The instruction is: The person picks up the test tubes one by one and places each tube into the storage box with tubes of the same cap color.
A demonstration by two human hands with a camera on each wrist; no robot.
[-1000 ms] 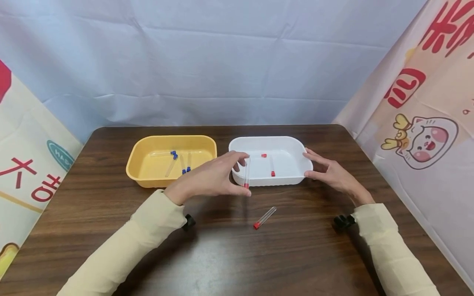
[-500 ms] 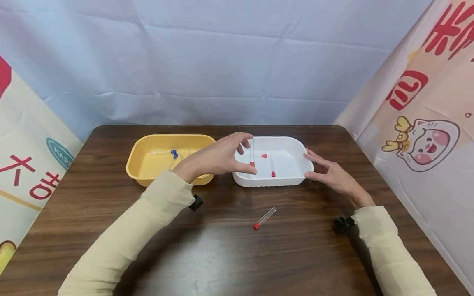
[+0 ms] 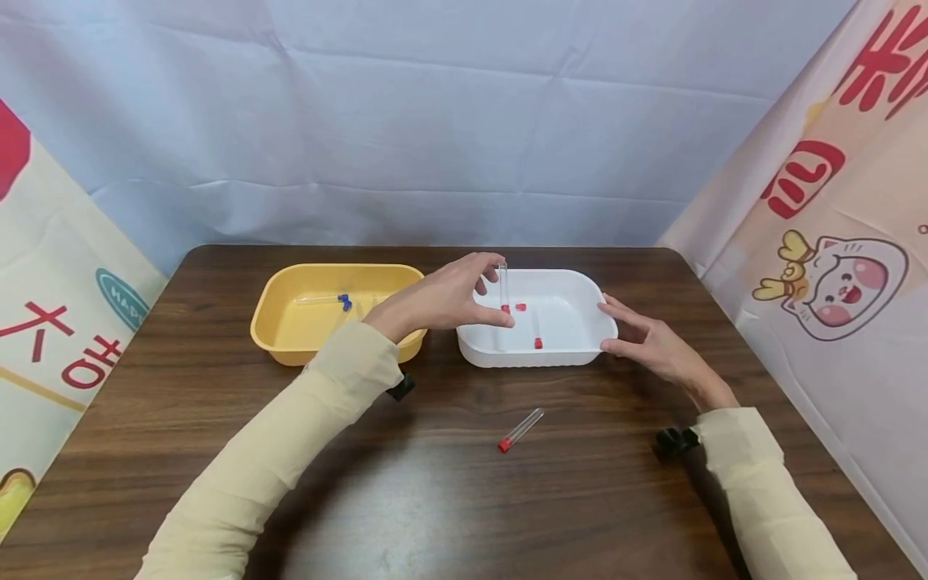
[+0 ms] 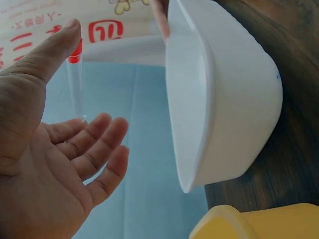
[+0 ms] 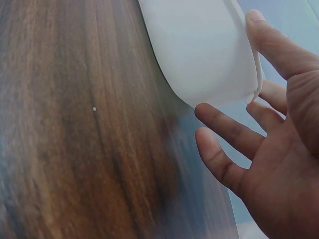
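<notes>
A clear test tube with a red cap (image 3: 503, 287) stands nearly upright over the left part of the white basin (image 3: 536, 359). My left hand (image 3: 451, 296) pinches it end to end, thumb on the cap below and a fingertip at the top; the left wrist view also shows the clear tube (image 4: 76, 89) between thumb and finger. At the basin's right end, my right hand (image 3: 648, 341) holds the rim and outer wall between thumb and fingers, the ring and little fingers loosely bent. Red-capped tubes (image 3: 538, 343) lie inside the basin.
Another red-capped test tube (image 3: 520, 430) lies on the brown wooden table (image 3: 406, 515) in front of the white basin. To the left stands a yellow basin (image 3: 271, 318) with blue-capped tubes (image 3: 346, 304), partly hidden by my left arm. A pale cloth hangs behind the table.
My left hand has carried the pinched test tube up and away from me, from the white basin's front left rim to over its inside. The right hand keeps its place at the basin.
</notes>
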